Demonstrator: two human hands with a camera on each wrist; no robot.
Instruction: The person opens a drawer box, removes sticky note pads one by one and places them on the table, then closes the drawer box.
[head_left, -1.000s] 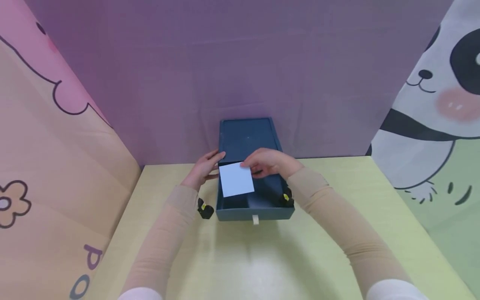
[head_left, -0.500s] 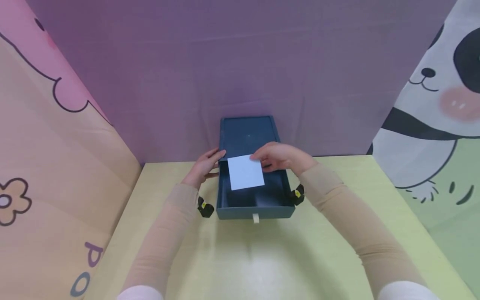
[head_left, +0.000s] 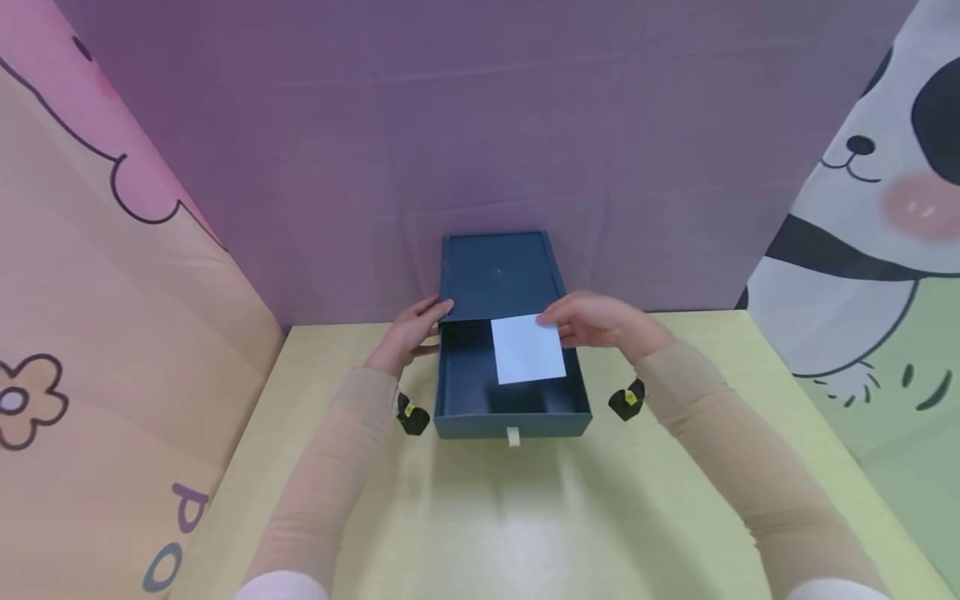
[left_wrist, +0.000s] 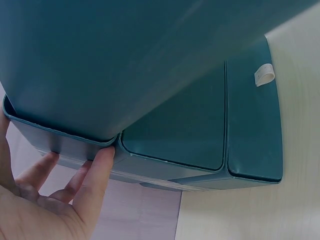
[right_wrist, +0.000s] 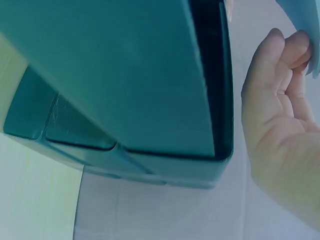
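Observation:
A dark blue drawer cabinet (head_left: pixel 498 271) stands at the back of the table, its top drawer (head_left: pixel 480 427) pulled out toward me. My left hand (head_left: pixel 407 335) is at the cabinet's left side, thumb by the top edge. In the left wrist view its fingers (left_wrist: pixel 95 182) touch the side wall near the open drawer. Thumb and fingers of my right hand (head_left: pixel 600 321) pinch a square white sheet of paper (head_left: pixel 527 354) by its upper right corner, over the drawer's right half. In the right wrist view, only part of the paper (right_wrist: pixel 305 17) shows.
A white pull tab (head_left: pixel 513 437) hangs on the drawer front; a lower drawer has a white tab (left_wrist: pixel 264 75) too. The pale table (head_left: pixel 480 517) extends around the cabinet, with a purple backdrop (head_left: pixel 487 150) right behind. Black wrist-worn devices (head_left: pixel 627 399) hang below the wrists.
My right hand has carried the paper rightward, from the drawer's left side to its right. The left hand has stayed at the cabinet's side.

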